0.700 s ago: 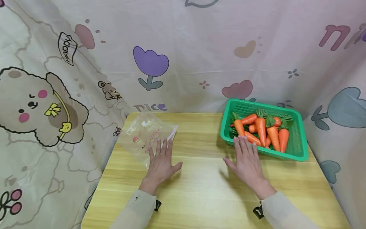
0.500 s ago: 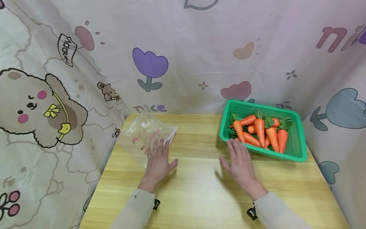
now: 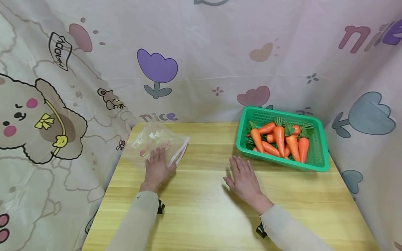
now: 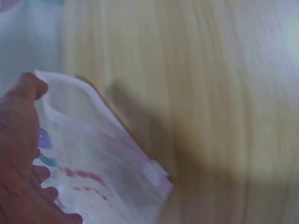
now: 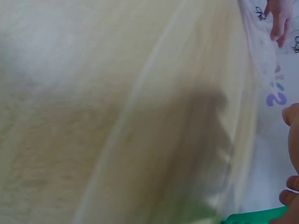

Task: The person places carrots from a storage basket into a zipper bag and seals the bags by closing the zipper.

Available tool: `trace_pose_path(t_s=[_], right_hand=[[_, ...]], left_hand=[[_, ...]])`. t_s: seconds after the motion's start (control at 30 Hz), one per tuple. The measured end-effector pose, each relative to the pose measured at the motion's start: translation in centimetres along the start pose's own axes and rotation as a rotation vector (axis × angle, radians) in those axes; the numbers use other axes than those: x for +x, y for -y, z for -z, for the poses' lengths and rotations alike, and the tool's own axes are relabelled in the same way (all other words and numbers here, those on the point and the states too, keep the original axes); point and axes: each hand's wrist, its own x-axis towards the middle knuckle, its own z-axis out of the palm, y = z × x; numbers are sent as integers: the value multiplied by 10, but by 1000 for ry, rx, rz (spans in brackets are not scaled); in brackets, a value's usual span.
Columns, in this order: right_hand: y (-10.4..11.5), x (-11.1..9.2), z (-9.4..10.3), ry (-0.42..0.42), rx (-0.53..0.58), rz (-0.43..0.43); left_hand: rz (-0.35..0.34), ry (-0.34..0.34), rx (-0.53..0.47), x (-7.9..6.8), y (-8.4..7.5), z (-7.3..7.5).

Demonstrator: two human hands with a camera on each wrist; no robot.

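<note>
Plastic bag (image 3: 157,144) lay at the back left of the wooden table (image 3: 204,205), pressed flat by the spread left hand (image 3: 156,169). Right hand (image 3: 244,179) was rested open mid-table, near the green basket (image 3: 317,162) of carrots (image 3: 279,141). Cartoon-print curtains (image 3: 201,62) were hung around.

The printed backdrop cloth (image 3: 201,52) reads "nice" and "happy".

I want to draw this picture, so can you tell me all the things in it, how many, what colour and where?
Table: one, light wood, in the middle.
Plastic bag: one, clear with pink print, table's far left corner.
Basket: one, green, table's far right.
Carrots: about seven, orange with green tops, inside the basket.
Curtain: pale, with cartoon bear, tulips and hearts, behind and beside the table.
Left hand: flat on the bag.
Right hand: flat on the table, just before the basket.
</note>
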Motion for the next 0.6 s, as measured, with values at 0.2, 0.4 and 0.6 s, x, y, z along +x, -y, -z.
trace_pose_path(t_s=[0.2, 0.4, 0.6], right_hand=[[-9, -11, -11, 82, -6, -52], [-13, -18, -19, 152, 65, -99], [-9, -20, -26, 189, 75, -128]], left_hand=[[12, 76, -41, -4, 8, -13], [21, 148, -30, -14, -6, -21], [66, 201, -86, -24, -33, -18]])
